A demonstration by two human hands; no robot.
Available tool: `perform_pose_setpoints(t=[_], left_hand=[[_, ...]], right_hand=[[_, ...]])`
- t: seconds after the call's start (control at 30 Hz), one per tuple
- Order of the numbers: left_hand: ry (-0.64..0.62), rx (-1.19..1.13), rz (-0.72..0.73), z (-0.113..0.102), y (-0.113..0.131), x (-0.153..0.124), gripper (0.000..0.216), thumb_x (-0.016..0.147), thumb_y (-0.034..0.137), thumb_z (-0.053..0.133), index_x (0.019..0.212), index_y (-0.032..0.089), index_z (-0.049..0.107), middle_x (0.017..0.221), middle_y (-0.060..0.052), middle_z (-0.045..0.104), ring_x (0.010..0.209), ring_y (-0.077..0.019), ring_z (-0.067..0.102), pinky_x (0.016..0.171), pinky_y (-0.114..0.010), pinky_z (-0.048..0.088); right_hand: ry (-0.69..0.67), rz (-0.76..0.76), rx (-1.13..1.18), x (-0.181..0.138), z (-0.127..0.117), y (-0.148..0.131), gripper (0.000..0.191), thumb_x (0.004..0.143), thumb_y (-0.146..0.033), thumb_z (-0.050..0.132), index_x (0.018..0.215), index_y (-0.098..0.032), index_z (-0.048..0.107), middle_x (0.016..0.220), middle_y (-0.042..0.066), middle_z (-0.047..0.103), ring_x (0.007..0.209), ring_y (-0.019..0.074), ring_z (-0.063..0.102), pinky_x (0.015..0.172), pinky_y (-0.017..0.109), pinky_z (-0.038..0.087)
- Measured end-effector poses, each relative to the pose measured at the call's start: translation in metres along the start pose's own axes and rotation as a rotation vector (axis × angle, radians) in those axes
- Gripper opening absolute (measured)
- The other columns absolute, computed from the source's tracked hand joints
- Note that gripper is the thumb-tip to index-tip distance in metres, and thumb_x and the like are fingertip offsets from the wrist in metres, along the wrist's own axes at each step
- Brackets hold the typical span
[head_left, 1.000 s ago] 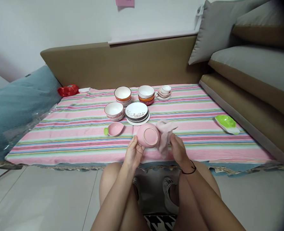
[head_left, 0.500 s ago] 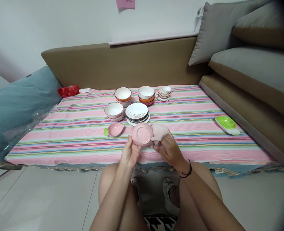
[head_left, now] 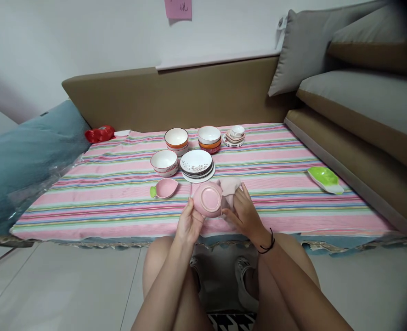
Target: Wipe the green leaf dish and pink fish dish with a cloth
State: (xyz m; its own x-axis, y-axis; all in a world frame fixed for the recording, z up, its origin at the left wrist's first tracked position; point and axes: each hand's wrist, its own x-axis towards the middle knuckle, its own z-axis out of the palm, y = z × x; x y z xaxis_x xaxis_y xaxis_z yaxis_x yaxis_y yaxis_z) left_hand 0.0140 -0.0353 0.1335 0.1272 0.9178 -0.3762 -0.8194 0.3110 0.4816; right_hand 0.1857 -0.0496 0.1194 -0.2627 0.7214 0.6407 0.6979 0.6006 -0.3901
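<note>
Between my hands a pink bowl point(head_left: 207, 200) is tilted so that its underside with a round foot ring faces me. My left hand point(head_left: 190, 222) grips its left edge, thumb on the outside. A pale pink cloth point(head_left: 230, 185) is bunched in my right hand point(head_left: 246, 212), which holds it against the bowl's right side. Just beyond, on the striped cloth, lies a pink dish with a green tip point(head_left: 166, 188). Behind the bowl stands a stack of plates point(head_left: 196, 162) with a dark floral pattern on the top one.
Stacked bowls point(head_left: 176, 138) stand farther back, with more bowls point(head_left: 209, 135) and small dishes point(head_left: 236, 133) to their right. A white bowl point(head_left: 164, 161) is left of the plates. A green leaf-shaped dish point(head_left: 325, 178) lies far right, near cushions point(head_left: 358, 101). A red bundle point(head_left: 100, 134) lies far left.
The pink bowl has shifted slightly right and toward me. The cloth in my right hand has moved a little along its edge. The whole view has tipped slightly upward.
</note>
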Motion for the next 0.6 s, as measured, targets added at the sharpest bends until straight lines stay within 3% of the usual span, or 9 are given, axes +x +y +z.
perform_pose_setpoints(t=[0.13,0.23,0.37,0.47,0.53,0.6], left_hand=[[-0.014,-0.029,0.014,0.001,0.001,0.0,0.041,0.096,0.026,0.036,0.132,0.013,0.049,0.106,-0.012,0.07,0.096,-0.0177,0.066,0.089,-0.03,0.051],[0.002,-0.057,0.022,0.001,0.002,0.002,0.041,0.096,0.026,0.035,0.133,0.015,0.048,0.108,-0.01,0.069,0.1,-0.0176,0.065,0.091,-0.031,0.049],[0.06,-0.119,0.048,-0.001,0.004,0.004,0.039,0.096,0.025,0.036,0.13,0.015,0.051,0.104,-0.009,0.071,0.097,-0.0149,0.065,0.088,-0.026,0.049],[0.087,-0.154,0.075,-0.001,0.007,0.006,0.035,0.096,0.025,0.036,0.124,0.017,0.056,0.099,-0.007,0.072,0.091,-0.0136,0.067,0.084,-0.024,0.05],[0.105,-0.172,0.09,-0.002,0.008,0.006,0.032,0.096,0.023,0.036,0.117,0.017,0.06,0.094,-0.006,0.073,0.086,-0.0123,0.067,0.081,-0.023,0.05],[0.109,-0.177,0.091,-0.003,0.008,0.005,0.03,0.096,0.023,0.037,0.109,0.017,0.063,0.09,-0.005,0.073,0.081,-0.0112,0.067,0.077,-0.022,0.051]], right_hand=[[0.101,-0.028,0.033,0.001,0.005,-0.001,0.042,0.086,-0.036,0.054,0.123,-0.015,0.049,0.114,0.016,0.06,0.116,0.0296,0.05,0.106,0.059,0.028],[0.181,-0.033,0.05,0.001,0.008,-0.004,0.025,0.089,-0.025,0.049,0.112,-0.017,0.056,0.104,0.013,0.063,0.108,0.0274,0.055,0.103,0.057,0.035],[0.207,-0.053,0.088,0.001,0.008,-0.009,0.018,0.089,-0.019,0.045,0.098,-0.019,0.061,0.095,0.011,0.063,0.101,0.0267,0.056,0.091,0.051,0.046],[0.205,-0.056,0.155,-0.001,0.005,-0.013,0.015,0.088,-0.02,0.046,0.088,-0.02,0.061,0.089,0.01,0.063,0.098,0.0262,0.056,0.085,0.046,0.047],[0.252,0.024,0.246,-0.003,0.003,-0.015,0.019,0.09,-0.025,0.045,0.078,-0.019,0.058,0.079,0.008,0.061,0.085,0.0233,0.058,0.075,0.039,0.049],[0.35,0.238,0.366,-0.005,0.001,-0.017,0.033,0.092,-0.034,0.042,0.063,-0.02,0.05,0.062,0.003,0.052,0.062,0.017,0.052,0.057,0.031,0.044]])
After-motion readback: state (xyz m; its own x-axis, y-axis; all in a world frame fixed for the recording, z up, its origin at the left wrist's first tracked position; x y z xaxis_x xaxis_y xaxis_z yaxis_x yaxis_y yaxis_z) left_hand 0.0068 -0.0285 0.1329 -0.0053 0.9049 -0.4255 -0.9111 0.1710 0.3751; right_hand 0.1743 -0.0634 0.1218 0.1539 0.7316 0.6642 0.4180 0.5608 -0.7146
